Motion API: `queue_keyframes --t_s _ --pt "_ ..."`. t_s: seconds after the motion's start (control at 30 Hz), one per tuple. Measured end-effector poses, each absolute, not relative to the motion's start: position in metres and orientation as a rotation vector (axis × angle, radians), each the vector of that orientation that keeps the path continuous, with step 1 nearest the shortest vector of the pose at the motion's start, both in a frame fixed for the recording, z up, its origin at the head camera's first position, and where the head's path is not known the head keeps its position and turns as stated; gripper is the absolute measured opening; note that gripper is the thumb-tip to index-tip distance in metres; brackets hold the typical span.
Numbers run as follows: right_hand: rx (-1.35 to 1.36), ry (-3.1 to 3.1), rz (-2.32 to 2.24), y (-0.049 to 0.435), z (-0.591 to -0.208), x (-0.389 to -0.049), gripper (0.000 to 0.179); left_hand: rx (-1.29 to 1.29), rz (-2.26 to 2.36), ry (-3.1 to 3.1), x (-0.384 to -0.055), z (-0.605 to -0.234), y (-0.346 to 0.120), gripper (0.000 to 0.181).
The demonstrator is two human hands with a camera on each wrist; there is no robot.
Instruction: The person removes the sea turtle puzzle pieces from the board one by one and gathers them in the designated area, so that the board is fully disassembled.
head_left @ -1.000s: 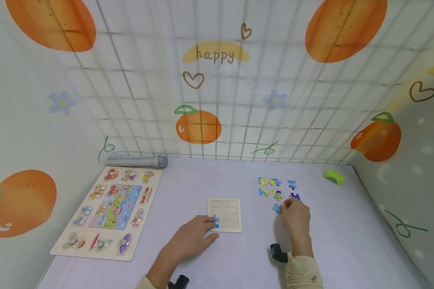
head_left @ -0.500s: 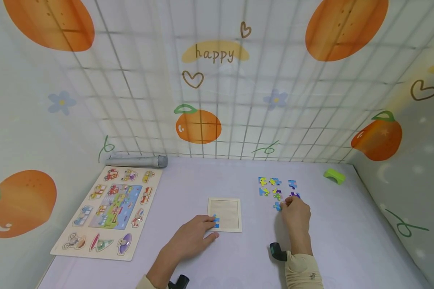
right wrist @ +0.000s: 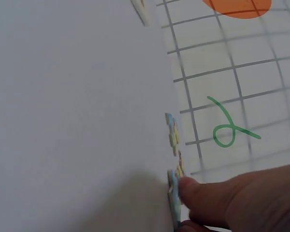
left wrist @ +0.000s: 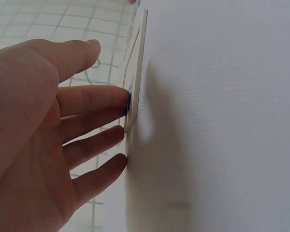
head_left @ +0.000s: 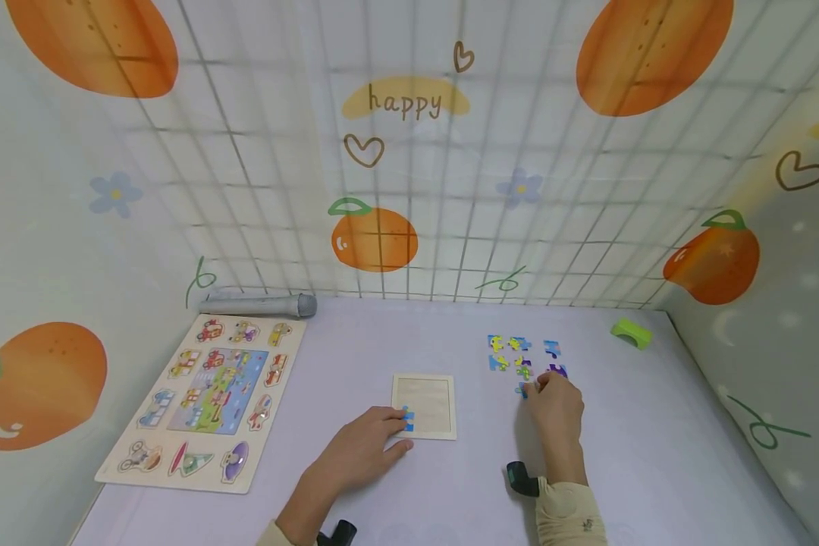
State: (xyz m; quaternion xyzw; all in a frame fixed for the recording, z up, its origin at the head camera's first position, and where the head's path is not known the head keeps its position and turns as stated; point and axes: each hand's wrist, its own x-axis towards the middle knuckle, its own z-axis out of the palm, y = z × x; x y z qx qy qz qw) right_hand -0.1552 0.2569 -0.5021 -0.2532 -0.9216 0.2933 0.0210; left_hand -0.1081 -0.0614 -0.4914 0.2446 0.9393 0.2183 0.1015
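A small square wooden puzzle tray (head_left: 453, 409) lies flat on the table, with a blue puzzle piece (head_left: 409, 422) in its lower left corner. My left hand (head_left: 362, 449) reaches over that corner, its extended fingertips touching the piece; the left wrist view shows the fingers (left wrist: 94, 100) straight and the thumb apart. To the right, my right hand (head_left: 556, 409) pinches a blue jigsaw piece (head_left: 520, 390), partly covered by the thumb. In the right wrist view, thumb and finger meet this piece (right wrist: 174, 195) at table level. Several loose jigsaw pieces (head_left: 498, 363) lie just beyond that hand.
A large wooden picture board (head_left: 242, 474) with vehicle shapes lies at the left. Behind it a grey microphone-like cylinder (head_left: 259, 305) rests against the curtain. One green block (head_left: 631, 334) stands at the back right. A fruit-printed curtain (head_left: 437, 174) encloses the table.
My right hand has shifted slightly left, and its thumb now covers more of the blue jigsaw piece. The left hand has stayed in place on the tray.
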Motion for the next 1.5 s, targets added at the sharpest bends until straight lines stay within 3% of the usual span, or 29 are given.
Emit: queue_keyframes --t_s 0.2,0.6,0.9,1.2,1.5 --pt "-0.711 -2.915 0.863 0.256 -0.499 -0.156 0.043 0.738 0.653 2.783 -0.108 -0.488 -0.061 0.043" --pt "-0.716 -2.924 0.874 0.258 -0.504 -0.157 0.044 0.743 0.648 2.806 -0.109 -0.49 -0.059 0.043" --pt "-0.713 -2.921 0.891 0.258 -0.502 -0.154 0.045 0.722 0.772 2.861 -0.115 -0.509 -0.06 0.029" --pt "-0.579 -2.892 0.977 0.245 -0.487 -0.155 0.043 0.742 0.813 2.901 -0.121 -0.52 -0.064 0.048" --pt "-0.22 -2.955 1.044 0.202 -0.486 -0.151 0.028 0.647 0.921 2.835 -0.13 -0.529 -0.066 0.054"
